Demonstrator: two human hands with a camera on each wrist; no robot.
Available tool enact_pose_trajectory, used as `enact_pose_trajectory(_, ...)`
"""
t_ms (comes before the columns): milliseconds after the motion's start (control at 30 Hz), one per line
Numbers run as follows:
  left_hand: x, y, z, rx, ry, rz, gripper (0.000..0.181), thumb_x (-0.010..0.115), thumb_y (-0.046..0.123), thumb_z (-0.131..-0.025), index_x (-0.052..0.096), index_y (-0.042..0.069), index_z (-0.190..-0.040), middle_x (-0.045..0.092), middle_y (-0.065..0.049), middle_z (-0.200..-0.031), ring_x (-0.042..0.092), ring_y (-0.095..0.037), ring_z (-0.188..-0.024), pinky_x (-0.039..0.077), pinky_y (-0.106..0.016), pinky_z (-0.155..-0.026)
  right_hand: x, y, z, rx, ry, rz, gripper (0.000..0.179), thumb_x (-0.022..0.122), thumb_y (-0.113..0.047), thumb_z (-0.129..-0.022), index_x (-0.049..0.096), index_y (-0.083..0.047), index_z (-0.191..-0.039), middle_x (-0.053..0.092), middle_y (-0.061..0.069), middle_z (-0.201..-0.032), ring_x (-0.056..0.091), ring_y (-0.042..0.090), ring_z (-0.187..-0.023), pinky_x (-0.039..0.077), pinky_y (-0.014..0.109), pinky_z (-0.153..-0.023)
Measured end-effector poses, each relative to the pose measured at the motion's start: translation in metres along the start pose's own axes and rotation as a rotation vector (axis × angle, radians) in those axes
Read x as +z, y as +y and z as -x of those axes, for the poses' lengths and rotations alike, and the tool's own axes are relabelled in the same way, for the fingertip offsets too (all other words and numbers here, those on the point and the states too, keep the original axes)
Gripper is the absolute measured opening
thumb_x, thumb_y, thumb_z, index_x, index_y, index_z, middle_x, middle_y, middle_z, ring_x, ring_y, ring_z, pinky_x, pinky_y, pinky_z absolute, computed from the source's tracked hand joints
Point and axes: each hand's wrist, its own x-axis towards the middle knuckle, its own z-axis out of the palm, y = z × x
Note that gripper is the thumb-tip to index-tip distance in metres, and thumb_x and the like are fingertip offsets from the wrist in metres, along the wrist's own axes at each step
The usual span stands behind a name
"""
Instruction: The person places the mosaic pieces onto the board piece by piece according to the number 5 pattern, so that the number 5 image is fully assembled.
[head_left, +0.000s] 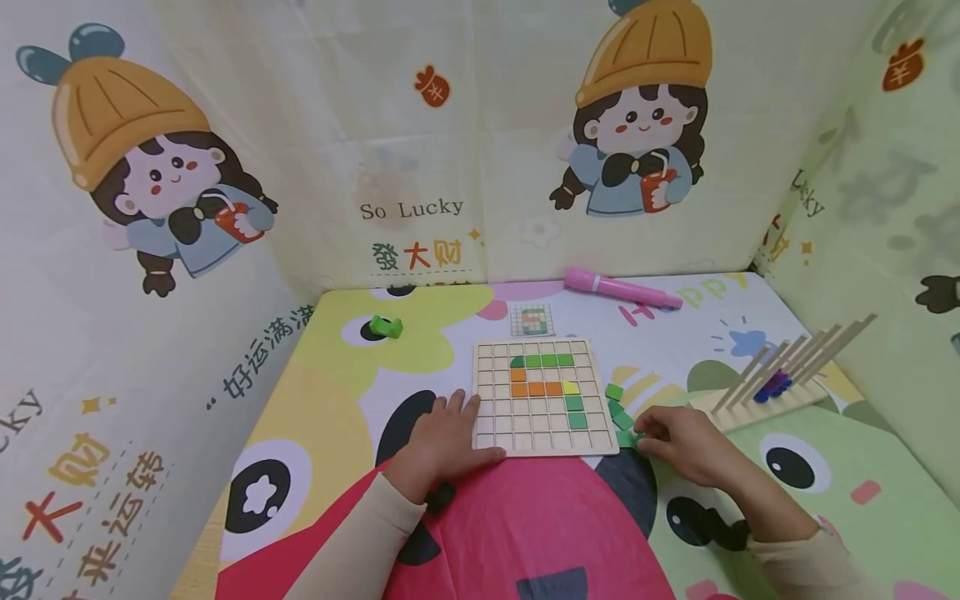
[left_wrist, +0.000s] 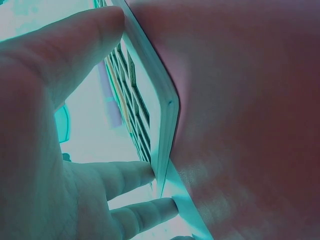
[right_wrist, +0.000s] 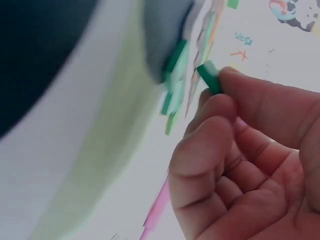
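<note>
My left hand [head_left: 442, 437] rests against the left side and near-left corner of a square wooden grid board [head_left: 497, 439], fingers spread. In the left wrist view, the thumb and fingertips touch the board's edge [left_wrist: 167, 117]. On the board lie orange tiles [head_left: 536, 389], a row of light green tiles [head_left: 550, 361], a yellow tile [head_left: 572, 388] and darker green ones [head_left: 577, 412]. Right of the board, my right hand [head_left: 686, 442] pinches a dark green tile [right_wrist: 210, 79] between thumb and fingertips. Several loose green tiles [head_left: 614, 392] lie beside that hand.
A small pattern card [head_left: 531, 308] lies behind the board. Further back is a pink marker-like tube [head_left: 626, 290]. At right stands a wooden rack [head_left: 738, 417] with upright pegs and purple-blue pieces [head_left: 772, 386]. Bright green blocks [head_left: 386, 326] sit at the far left.
</note>
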Motion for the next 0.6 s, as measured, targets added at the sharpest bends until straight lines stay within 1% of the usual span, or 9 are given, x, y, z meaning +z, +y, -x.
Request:
enact_pose_trajectory(100, 0.001, 0.000, 0.000, 0.002, 0.002, 0.001, 0.103, 0.071, 0.070, -0.081, 0.040, 0.011, -0.159, 0.040, -0.017, -0.162, 0.041, -0.040, -0.144, 0.056, -0.052, -0.099, 0.000, -0.006, -0.008, -0.012, -0.012, -0.040, 0.010, 0.077, -0.018, -0.093, 0.071, -0.015, -0.100, 0.067, -0.010, -0.083, 0.059, 0.005, -0.076, 0.050, 0.028, -0.067)
enact_pose_trajectory(167, 0.002, -0.001, 0.000, 0.004, 0.005, 0.001, 0.103, 0.070, 0.070, -0.081, 0.040, 0.011, -0.159, 0.040, -0.017, -0.161, 0.041, -0.040, -0.144, 0.056, -0.052, -0.099, 0.002, -0.011, -0.014, -0.003, -0.038, -0.088, 0.010, 0.076, -0.019, -0.094, 0.070, -0.014, -0.100, 0.068, -0.009, -0.083, 0.059, 0.007, -0.075, 0.049, 0.028, -0.066)
enact_pose_trajectory(367, 0.002, 0.000, -0.001, 0.010, 0.010, 0.001, 0.102, 0.070, 0.070, -0.082, 0.039, 0.011, -0.160, 0.040, -0.016, -0.161, 0.041, -0.039, -0.144, 0.055, -0.052, -0.100, 0.013, -0.023, -0.032, 0.069, -0.110, -0.274, 0.011, 0.074, -0.017, -0.094, 0.068, -0.009, -0.098, 0.067, 0.002, -0.078, 0.060, 0.016, -0.066, 0.052, 0.031, -0.058)
enact_pose_trajectory(467, 0.002, 0.000, -0.002, 0.006, 0.009, 0.002, 0.103, 0.070, 0.070, -0.082, 0.039, 0.011, -0.160, 0.040, -0.016, -0.161, 0.041, -0.039, -0.144, 0.055, -0.053, -0.100, 0.021, -0.027, -0.039, 0.111, -0.108, -0.327, 0.012, 0.076, -0.017, -0.093, 0.068, -0.008, -0.095, 0.066, 0.003, -0.075, 0.059, 0.017, -0.061, 0.053, 0.032, -0.058)
enact_pose_trajectory(600, 0.001, 0.000, -0.002, -0.001, 0.006, -0.004, 0.103, 0.070, 0.071, -0.081, 0.039, 0.012, -0.160, 0.040, -0.016, -0.162, 0.041, -0.039, -0.144, 0.054, -0.052, -0.101, 0.030, -0.033, -0.044, 0.162, -0.093, -0.360, 0.012, 0.077, -0.016, -0.090, 0.069, -0.008, -0.092, 0.066, 0.002, -0.075, 0.059, 0.016, -0.060, 0.053, 0.033, -0.059)
